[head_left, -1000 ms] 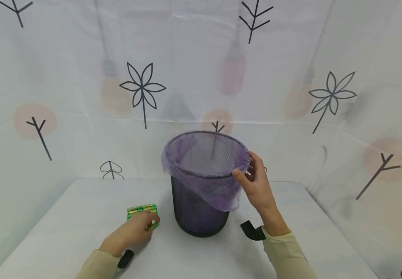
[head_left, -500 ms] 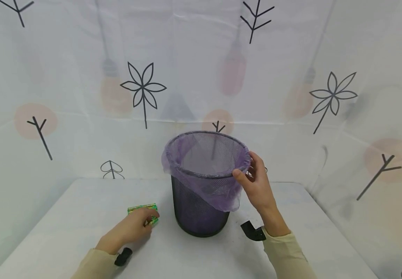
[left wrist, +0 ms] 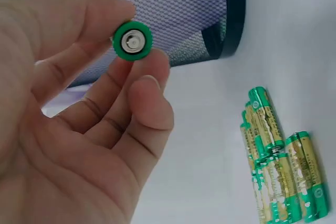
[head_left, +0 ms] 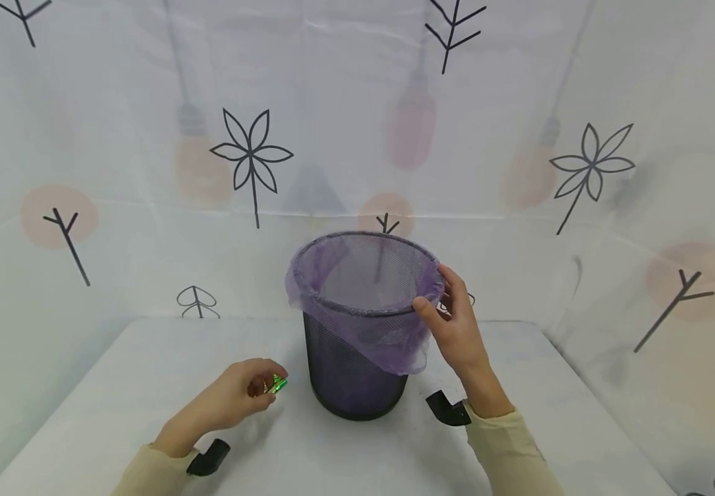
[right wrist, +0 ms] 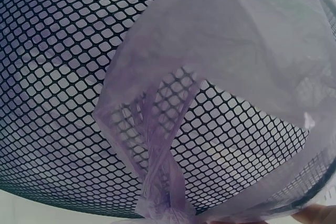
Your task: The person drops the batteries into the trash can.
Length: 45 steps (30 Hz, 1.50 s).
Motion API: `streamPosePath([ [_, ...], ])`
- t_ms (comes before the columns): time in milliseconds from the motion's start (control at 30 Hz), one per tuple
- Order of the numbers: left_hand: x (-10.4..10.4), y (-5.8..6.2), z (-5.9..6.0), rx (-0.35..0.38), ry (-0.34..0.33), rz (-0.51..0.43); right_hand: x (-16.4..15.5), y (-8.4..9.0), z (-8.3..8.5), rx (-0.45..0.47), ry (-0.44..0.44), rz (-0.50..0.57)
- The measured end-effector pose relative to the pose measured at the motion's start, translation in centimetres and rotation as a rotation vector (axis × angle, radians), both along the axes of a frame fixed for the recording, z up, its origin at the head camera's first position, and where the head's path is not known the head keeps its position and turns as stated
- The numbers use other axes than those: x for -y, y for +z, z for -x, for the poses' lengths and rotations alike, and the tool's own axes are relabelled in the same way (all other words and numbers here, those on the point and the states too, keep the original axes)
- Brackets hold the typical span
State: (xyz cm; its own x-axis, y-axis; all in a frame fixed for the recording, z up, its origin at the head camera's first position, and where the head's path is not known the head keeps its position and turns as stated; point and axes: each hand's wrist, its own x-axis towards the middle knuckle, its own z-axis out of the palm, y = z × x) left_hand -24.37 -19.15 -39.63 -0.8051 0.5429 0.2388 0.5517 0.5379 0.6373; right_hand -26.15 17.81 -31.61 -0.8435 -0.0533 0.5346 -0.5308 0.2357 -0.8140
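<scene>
My left hand [head_left: 227,394] pinches a green battery [left wrist: 133,41] between thumb and fingers, with its metal end facing the left wrist camera. The battery is off the table, left of the black mesh trash bin [head_left: 339,365]. Several more green and gold batteries [left wrist: 283,166] lie together on the table in the left wrist view; in the head view the left hand hides them. A purple bag [head_left: 388,344] lines the bin and folds over its rim. My right hand [head_left: 457,331] grips that rim on the right, thumb in front. Only fingertips [right wrist: 312,213] show in the right wrist view.
The bin stands upright on a white table [head_left: 333,461], near the patterned cloth backdrop [head_left: 488,172]. The bag's knotted part [right wrist: 165,203] hangs against the mesh in the right wrist view. Black camera mounts [head_left: 209,458] sit at both wrists.
My left hand has risen from the group of batteries with one battery pinched. The group, partly visible earlier, is now hidden behind it in the head view. My right hand stays on the rim.
</scene>
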Motion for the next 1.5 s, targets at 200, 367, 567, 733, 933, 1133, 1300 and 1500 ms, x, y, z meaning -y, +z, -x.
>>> streamPosePath([
  [200, -0.4, 2.2, -1.1, -0.065, -0.053, -0.019, 0.1, -0.1, 0.0, 0.002, -0.005, 0.018],
  [367, -0.7, 5.1, -1.5, -0.177, -0.132, -0.058, 0.2, 0.0, 0.0, 0.0, -0.004, 0.028],
  [567, -1.3, 9.7, -1.3, -0.301, -0.168, -0.027, 0.4, 0.0, 0.0, 0.004, -0.004, 0.031],
  [733, -2.2, 14.0, -0.8, -0.343, -0.149, 0.024, 0.5, -0.2, 0.1, 0.009, 0.0, 0.028],
  [933, -4.1, 17.6, 0.7, -0.38, -0.137, 0.05, 0.4, -0.2, 0.2, -0.001, 0.012, 0.035],
  [1133, -6.8, 19.1, 3.1, -0.349, -0.119, 0.08, 0.6, 0.0, 0.3, -0.002, 0.02, 0.064],
  [1300, -9.3, 19.0, 5.2, -0.273, -0.12, 0.085, 0.6, -0.1, 0.1, 0.018, -0.01, 0.062],
  [1500, -11.3, 18.0, 6.7, -0.203, -0.107, 0.128, 0.8, -0.1, 0.1, 0.012, -0.016, 0.05],
])
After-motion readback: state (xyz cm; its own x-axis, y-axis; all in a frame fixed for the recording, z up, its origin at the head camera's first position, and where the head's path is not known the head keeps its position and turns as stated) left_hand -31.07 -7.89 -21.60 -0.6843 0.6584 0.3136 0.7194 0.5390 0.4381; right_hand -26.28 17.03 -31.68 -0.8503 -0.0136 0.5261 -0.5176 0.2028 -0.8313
